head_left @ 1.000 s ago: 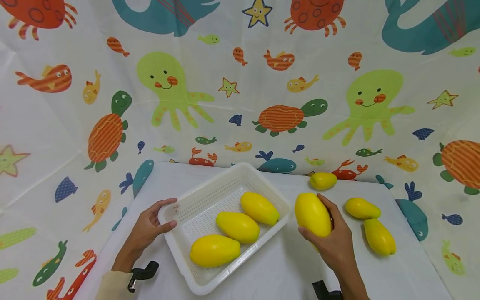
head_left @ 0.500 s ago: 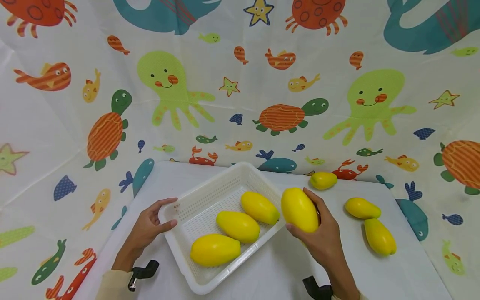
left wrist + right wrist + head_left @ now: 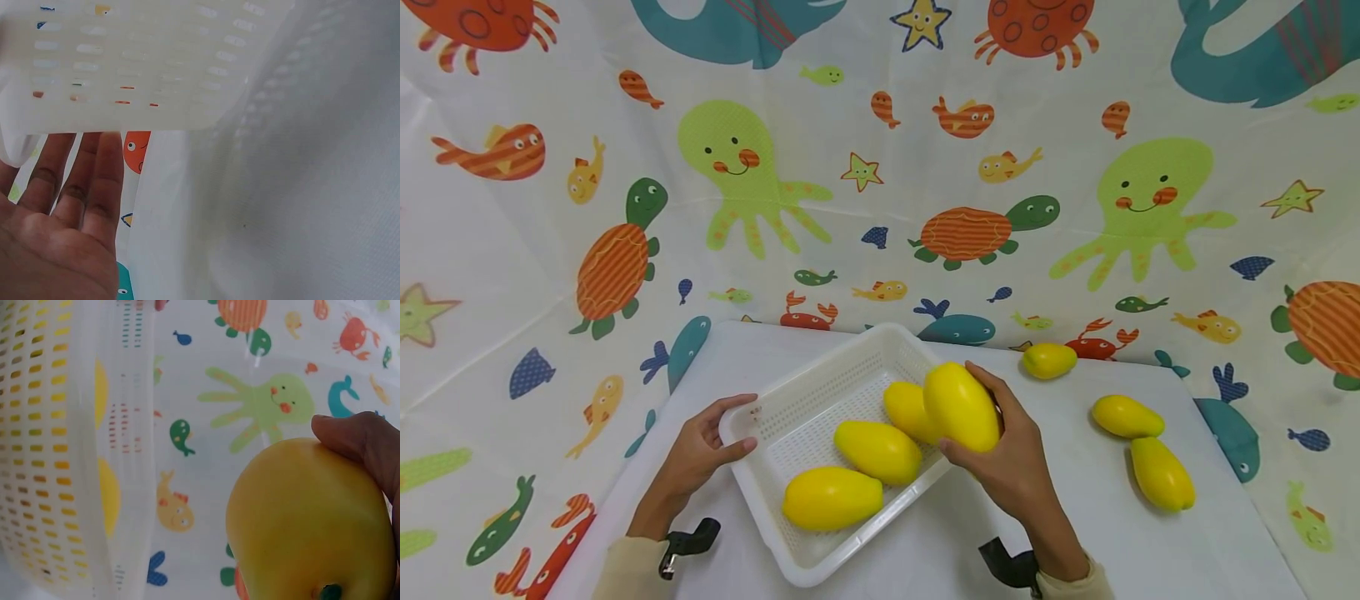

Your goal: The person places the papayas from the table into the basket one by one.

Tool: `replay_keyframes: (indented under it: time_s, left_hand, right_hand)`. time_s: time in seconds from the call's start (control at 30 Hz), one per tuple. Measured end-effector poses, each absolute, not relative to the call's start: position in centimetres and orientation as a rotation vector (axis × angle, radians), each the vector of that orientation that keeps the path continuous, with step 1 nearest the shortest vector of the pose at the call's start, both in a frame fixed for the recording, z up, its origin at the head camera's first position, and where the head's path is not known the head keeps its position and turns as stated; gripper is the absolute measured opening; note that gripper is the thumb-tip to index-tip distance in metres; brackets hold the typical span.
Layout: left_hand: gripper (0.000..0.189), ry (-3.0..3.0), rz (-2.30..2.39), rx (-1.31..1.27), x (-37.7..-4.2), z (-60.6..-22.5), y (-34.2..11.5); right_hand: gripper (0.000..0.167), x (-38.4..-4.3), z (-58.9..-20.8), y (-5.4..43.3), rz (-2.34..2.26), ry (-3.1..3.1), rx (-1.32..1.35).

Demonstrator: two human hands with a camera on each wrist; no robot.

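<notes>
My right hand [image 3: 1003, 462] grips a yellow papaya [image 3: 961, 407] above the right side of a white perforated plastic basket [image 3: 808, 375]. In the right wrist view the held papaya [image 3: 309, 519] shows a small green stem end, and my thumb [image 3: 350, 434] lies along its side. The basket holds three more yellow papayas; the held one partly hides the farthest papaya [image 3: 907, 410]. The middle papaya [image 3: 877, 452] and the nearest papaya [image 3: 832, 498] lie in full view. My left hand [image 3: 700, 446] holds the basket's left corner, fingers and thumb spread along its rim.
Three loose yellow papayas lie on the white table [image 3: 1075, 525] to the right: one back papaya [image 3: 1049, 361], and two that touch, a papaya [image 3: 1127, 416] and a nearer papaya [image 3: 1161, 475]. A curtain [image 3: 880, 192] printed with sea animals hangs behind.
My right hand has carried the papaya leftward and slightly up, from beside the basket to over its right side. My left hand and the basket stay in place.
</notes>
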State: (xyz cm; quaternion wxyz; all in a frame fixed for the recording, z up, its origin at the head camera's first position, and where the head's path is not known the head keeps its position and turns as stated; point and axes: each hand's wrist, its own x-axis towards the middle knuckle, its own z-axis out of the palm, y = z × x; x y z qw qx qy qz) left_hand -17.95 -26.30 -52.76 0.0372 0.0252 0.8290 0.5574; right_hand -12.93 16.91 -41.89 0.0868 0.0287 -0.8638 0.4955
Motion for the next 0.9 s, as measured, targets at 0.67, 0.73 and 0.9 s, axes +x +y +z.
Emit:
replay_keyframes:
  time_s: [0.67,0.73,0.9]
  left_hand:
    - [0.064,2.535,1.74,0.107,-17.8,-52.7,-26.2]
    - [0.064,2.537,1.736,0.103,-17.8,-52.6,-26.1]
    - [0.064,2.552,1.72,0.09,-17.8,-52.6,-26.2]
  right_hand:
    - [0.098,-14.3,-40.4,13.2,1.543,-2.559,0.253]
    - [0.099,-14.4,-40.3,12.8,1.549,-2.564,0.265]
    - [0.098,-14.6,-39.9,11.6,1.561,-2.567,0.29]
